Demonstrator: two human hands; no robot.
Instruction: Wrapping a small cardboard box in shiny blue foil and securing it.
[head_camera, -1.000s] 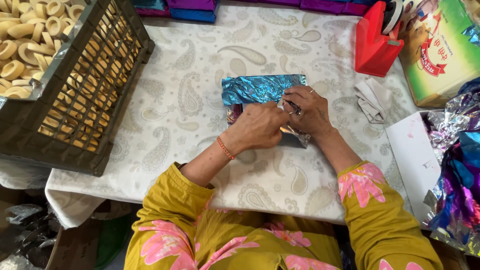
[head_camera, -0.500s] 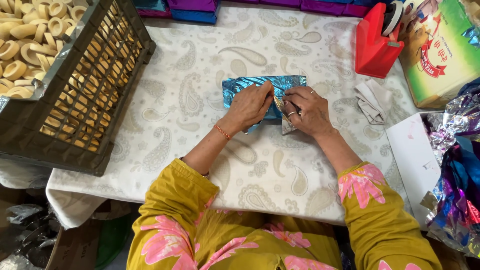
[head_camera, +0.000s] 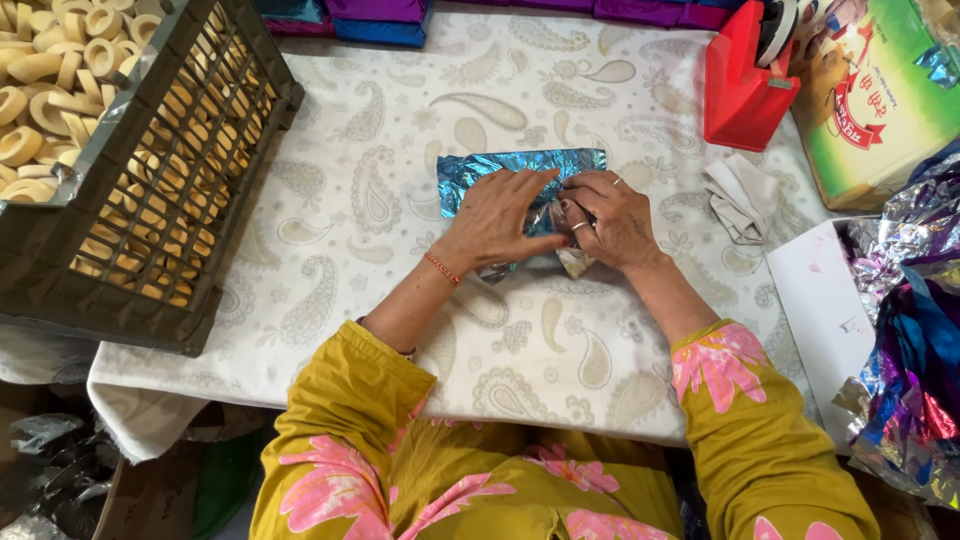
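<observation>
Though half-covered, foil packet (head_camera: 480, 172) under left hand (head_camera: 497, 218)

You're at a small hand-packing workshop: the tabletop (head_camera: 380, 330) under a paisley cloth carries a crate (head_camera: 170, 230) of ring-shaped biscuits, a red tape dispenser (head_camera: 740, 95), foil wrapping sheets (head_camera: 915, 340) and finished wrapped boxes (head_camera: 380, 15).

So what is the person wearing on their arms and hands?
Both arms have mustard-yellow sleeves with big pink flowers, pushed up so the forearms are bare. The left hand has a thin red-orange bangle at its wrist. The right hand wears slim silver-coloured rings on its fingers. No gloves.
</observation>
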